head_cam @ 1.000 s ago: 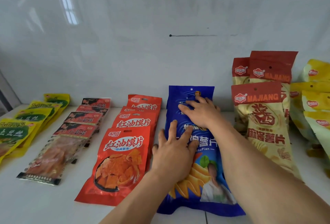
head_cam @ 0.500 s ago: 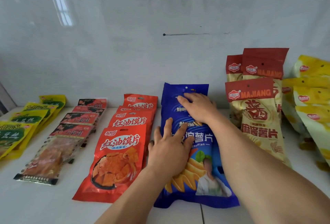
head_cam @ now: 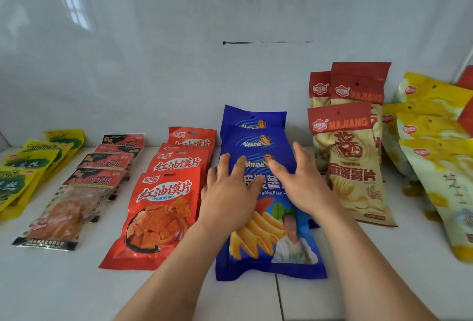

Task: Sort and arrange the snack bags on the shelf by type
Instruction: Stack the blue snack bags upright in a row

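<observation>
Snack bags lie in rows by type on a white shelf (head_cam: 64, 285). In the middle is a row of three overlapping blue chip bags (head_cam: 268, 246). My left hand (head_cam: 230, 192) rests flat on the front blue bag, fingers spread. My right hand (head_cam: 304, 185) hovers over the same bag's right side, fingers apart, holding nothing. To the left lie orange-red bags (head_cam: 156, 218), then clear-and-red bags (head_cam: 69, 205), then yellow-green bags (head_cam: 18, 174). Right of the blue row stand beige bags with red tops (head_cam: 355, 167) and yellow bags (head_cam: 435, 156).
A glossy white wall (head_cam: 230, 39) closes the back of the shelf. Bare shelf surface runs along the front edge. The yellow bags at the far right are loosely piled and run out of view.
My right hand has pulled back from the rear blue bags toward the front bag's right side and opened. The two rear blue bags now show. My left hand stays on the front bag.
</observation>
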### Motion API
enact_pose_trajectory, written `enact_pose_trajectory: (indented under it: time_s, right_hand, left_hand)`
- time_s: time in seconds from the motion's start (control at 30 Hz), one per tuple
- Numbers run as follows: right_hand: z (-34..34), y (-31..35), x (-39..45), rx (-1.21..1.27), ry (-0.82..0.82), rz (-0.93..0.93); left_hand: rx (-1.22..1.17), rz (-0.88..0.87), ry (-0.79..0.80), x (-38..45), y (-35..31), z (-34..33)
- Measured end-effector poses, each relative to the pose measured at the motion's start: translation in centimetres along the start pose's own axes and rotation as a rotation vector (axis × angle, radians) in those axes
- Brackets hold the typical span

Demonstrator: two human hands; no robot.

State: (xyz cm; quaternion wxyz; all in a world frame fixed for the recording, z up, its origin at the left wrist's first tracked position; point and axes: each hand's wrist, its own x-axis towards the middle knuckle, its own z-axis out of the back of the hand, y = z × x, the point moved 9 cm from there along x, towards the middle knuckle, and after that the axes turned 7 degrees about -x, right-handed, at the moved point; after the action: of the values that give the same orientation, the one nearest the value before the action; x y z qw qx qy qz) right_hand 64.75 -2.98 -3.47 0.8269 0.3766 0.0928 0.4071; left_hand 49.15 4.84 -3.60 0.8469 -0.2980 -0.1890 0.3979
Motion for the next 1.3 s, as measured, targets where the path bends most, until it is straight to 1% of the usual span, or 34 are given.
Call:
enact_pose_trajectory:
  time_s: [0.13,0.33,0.47,0.6,0.73,0.83,0.97,1.07,1.2,1.3]
  right_hand:
    - [-1.5,-1.1,-0.7,0.115,0.044,-0.043]
    - [-2.4,-2.1,-0.8,0.193,0.128,-0.114]
    - [-2.9,-2.2,-0.8,0.194,0.158,-0.117]
    - [-3.0,-2.1,-0.9,0.135,0.194,-0.098]
    - [-2.8,-1.8,-0.9,0.084,0.175,-0.084]
    - [-2.0,-1.0,-1.1,0.053,0.123,-0.08]
    - [-0.7,0.1,-1.5,-0.004,0.044,-0.067]
    - [0.2,0.9,-1.9,-0.074,0.018,-0.047]
    - [2.0,1.6,-2.8,-0.113,0.003,-0.028]
    - [4.5,1.5,-3.7,-0.124,-0.063,0.001]
  left_hand:
    - [-0.039,0.017,0.008,-1.3,0.3,-0.8]
    - [-0.101,0.052,-0.013,-1.1,1.0,-1.2]
    - [-0.072,0.055,-0.025,-0.8,1.1,-1.5]
    - [-0.014,0.07,-0.011,-0.5,1.4,-1.8]
    - [0.141,0.011,0.004,0.1,1.8,-2.4]
    - [0.101,0.026,-0.026,-0.2,1.7,-1.9]
    - [0.138,0.048,-0.048,-0.8,0.7,-0.9]
    - [0.166,0.004,-0.083,-1.1,-0.4,0.0]
    - [0.199,-0.059,-0.167,-1.8,-1.9,1.5]
    - [0.188,-0.082,-0.197,-2.1,-3.3,1.6]
